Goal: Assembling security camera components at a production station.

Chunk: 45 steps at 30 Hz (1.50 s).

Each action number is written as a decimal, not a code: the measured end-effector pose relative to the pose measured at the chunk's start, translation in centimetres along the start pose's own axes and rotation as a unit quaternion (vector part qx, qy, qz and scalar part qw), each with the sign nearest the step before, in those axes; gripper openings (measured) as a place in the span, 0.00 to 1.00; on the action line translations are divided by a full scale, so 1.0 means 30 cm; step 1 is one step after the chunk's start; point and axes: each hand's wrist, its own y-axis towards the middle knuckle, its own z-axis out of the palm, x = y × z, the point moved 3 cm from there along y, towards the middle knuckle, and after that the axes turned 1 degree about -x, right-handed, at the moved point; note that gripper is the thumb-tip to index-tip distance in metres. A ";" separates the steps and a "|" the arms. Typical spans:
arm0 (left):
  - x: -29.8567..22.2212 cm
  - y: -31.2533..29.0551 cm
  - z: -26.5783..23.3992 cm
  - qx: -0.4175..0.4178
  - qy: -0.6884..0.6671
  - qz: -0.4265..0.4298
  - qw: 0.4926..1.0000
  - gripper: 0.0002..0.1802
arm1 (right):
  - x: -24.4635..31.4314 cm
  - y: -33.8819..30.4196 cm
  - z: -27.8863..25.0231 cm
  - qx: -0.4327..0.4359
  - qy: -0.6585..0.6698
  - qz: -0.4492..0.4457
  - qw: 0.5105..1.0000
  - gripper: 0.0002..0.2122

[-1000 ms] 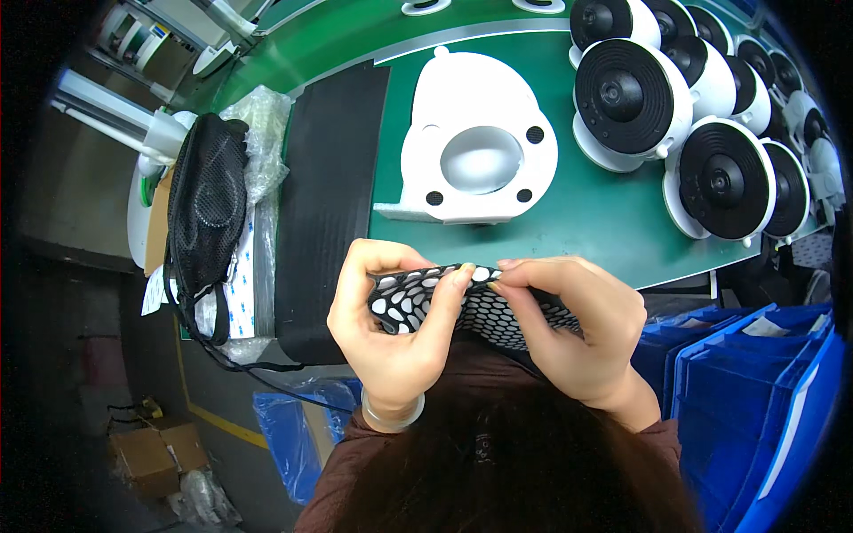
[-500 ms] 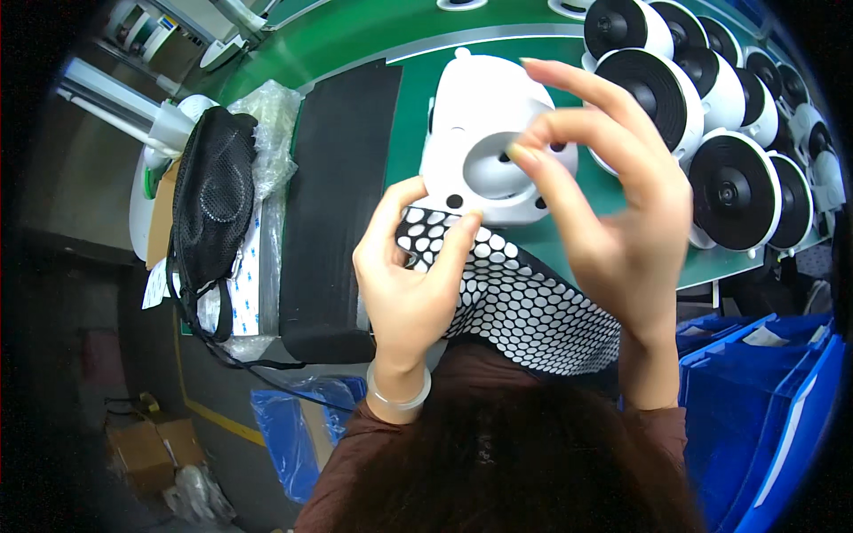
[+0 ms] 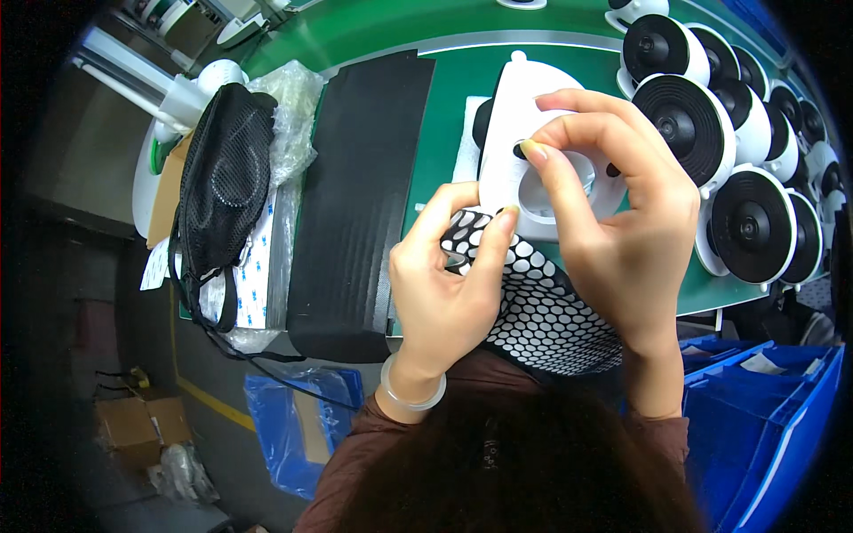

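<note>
A white rounded housing [image 3: 520, 102] with a wide round opening lies in front of me on the green table. My right hand [image 3: 626, 191] is over it, thumb and forefinger pinched at a small black round pad [image 3: 521, 149] touching the housing beside the opening. Another black dot [image 3: 613, 169] shows on the housing, partly behind my right fingers. My left hand [image 3: 453, 275] is closed on the edge of a black sheet covered in white round dots [image 3: 551, 320]. This sheet droops toward my lap, and my left thumb tip lies by the housing's near edge.
White devices with black ribbed discs [image 3: 680, 129] crowd the right side. A black mat [image 3: 360, 178] lies to the left, beside bubble wrap [image 3: 293, 107] and a black mesh bag [image 3: 227, 169]. Blue bins [image 3: 755, 435] stand at lower right, cardboard boxes [image 3: 142, 426] on the floor at lower left.
My right hand's pinch has moved from over the opening to the housing's surface beside it, with the black pad. The whole view has shifted, so things appear further right.
</note>
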 end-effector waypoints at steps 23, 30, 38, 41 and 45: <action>-0.021 0.005 0.005 0.023 -0.013 -0.013 1.000 0.06 | -0.089 0.107 -0.042 0.272 0.192 0.080 0.940 0.08; -0.015 -0.010 0.011 0.007 0.033 0.083 0.996 0.06 | 0.035 -0.012 -0.060 0.036 -0.055 -0.029 0.997 0.09; -0.020 -0.012 0.015 0.009 0.062 0.095 0.994 0.04 | 0.023 -0.034 -0.034 -0.024 -0.011 0.006 1.000 0.06; -0.019 -0.009 0.014 0.013 0.055 0.082 0.995 0.04 | 0.018 -0.019 -0.035 0.003 0.005 0.016 1.000 0.05; -0.014 -0.010 0.013 0.019 0.035 0.063 0.997 0.04 | 0.004 -0.010 -0.035 0.034 0.031 0.032 0.998 0.04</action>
